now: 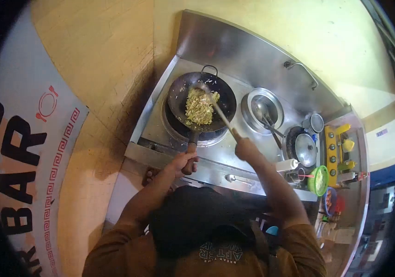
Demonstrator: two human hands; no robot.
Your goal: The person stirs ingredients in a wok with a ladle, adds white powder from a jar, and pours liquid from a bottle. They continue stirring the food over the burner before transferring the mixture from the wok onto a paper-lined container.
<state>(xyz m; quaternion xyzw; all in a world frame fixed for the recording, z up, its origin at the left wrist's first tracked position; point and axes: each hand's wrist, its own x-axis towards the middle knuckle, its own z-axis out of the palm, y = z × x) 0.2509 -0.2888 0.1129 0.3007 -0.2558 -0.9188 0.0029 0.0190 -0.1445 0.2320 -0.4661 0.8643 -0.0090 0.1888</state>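
A dark wok (176, 92) sits tilted over the left burner of the steel stove. Its wooden handle points toward me, and my left hand (183, 162) is wrapped around it. Inside lies a heap of chopped yellow-green food (199, 111), with pale bits stuck to the wok's wall. My right hand (247, 150) is closed around the long handle of a wok ladle (223, 116). The ladle's rounded head rests at the far side of the food, partly hidden by it, so its exact shape is hard to make out.
Right of the wok stands a steel pot (275, 99) with a ladle in it. Farther right are a lidded pan (305, 150), a white squeeze bottle (286, 165), a green basket (318, 181) and several sauce bottles. A steel splash wall (239, 51) rises behind; a tap (301, 69) is mounted there.
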